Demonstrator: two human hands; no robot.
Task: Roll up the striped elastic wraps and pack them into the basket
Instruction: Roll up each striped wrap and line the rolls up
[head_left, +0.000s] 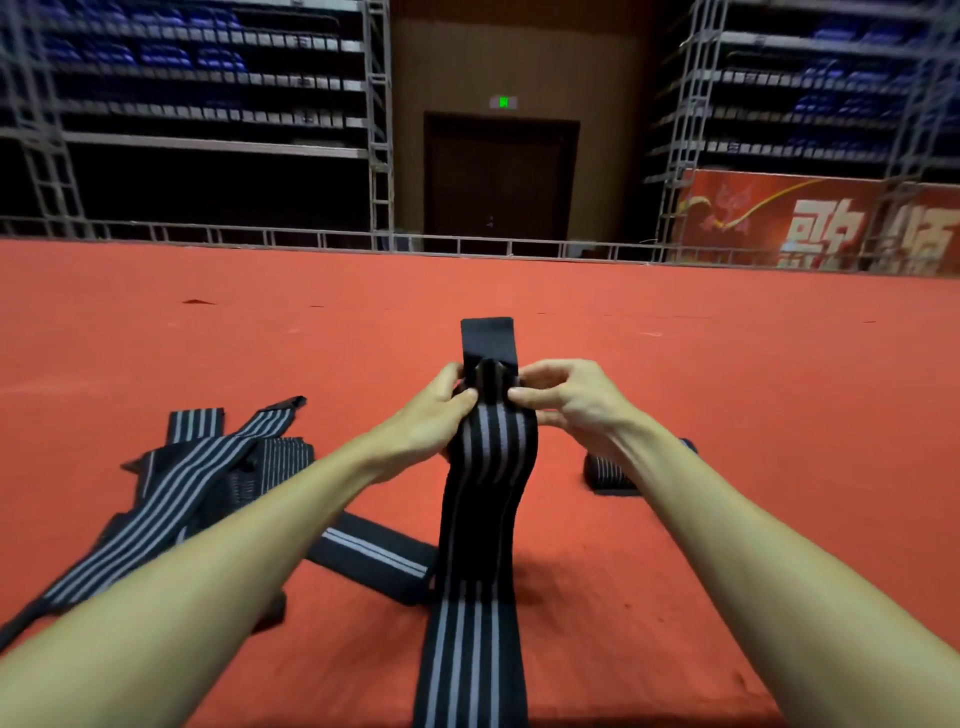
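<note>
Loose wraps, left: several striped wraps (208, 467) lie flat and crossed over each other on the red floor (727, 364), not yet rolled.
Single wrap, left of centre: one more strip (374, 551) lies flat on the floor, partly under the left forearm, also unrolled.
Left hand: the left hand (431, 410) pinches the left edge of the wrap in work, with fingers curled around the fabric.
Wrap in work, centre: the wrap in work (488, 452) is held up between both hands. Its plain black end stands above the fingers, and the long striped tail runs down to the near edge. The roll seems only just begun.
Right hand: the right hand (566, 400) pinches the right edge of the same wrap, thumb and fingers closed on it.
Bundle, right: a dark compact bundle (608, 475) sits on the floor behind the right forearm, perhaps a finished roll; I cannot tell for sure.
Basket: not in view.
Progress: early, I judge. At most one roll is ready, several remain, and no packing is visible.
</note>
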